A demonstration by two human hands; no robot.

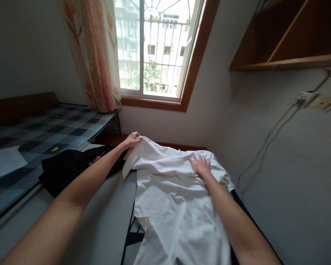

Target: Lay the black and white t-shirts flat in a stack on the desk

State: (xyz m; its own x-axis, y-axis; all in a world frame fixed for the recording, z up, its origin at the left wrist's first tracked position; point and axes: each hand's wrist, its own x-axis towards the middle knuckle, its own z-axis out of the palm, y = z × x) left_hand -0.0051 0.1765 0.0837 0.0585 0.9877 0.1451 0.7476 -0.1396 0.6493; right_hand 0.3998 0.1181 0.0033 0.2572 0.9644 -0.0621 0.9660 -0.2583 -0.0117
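A white cloth garment (168, 195), wrinkled and partly folded over at its far end, lies spread in front of me. At its far left corner my left hand (132, 140) pinches the edge and holds it slightly raised, so a flap hangs down. My right hand (200, 164) rests flat on the far right part of the fabric with fingers spread. Left of the garment lies a crumpled black garment (68, 165) with pink marks, partly behind my left forearm. The garment's near end runs out of view at the bottom.
A bed with a checked mattress (71, 127) stands at the left, with a paper sheet (5, 162) on it. Behind are a curtain (99, 55) and a barred window (160, 55). At the right, a wooden shelf (287, 62) and a socket (305, 99) with a hanging cable are on the wall.
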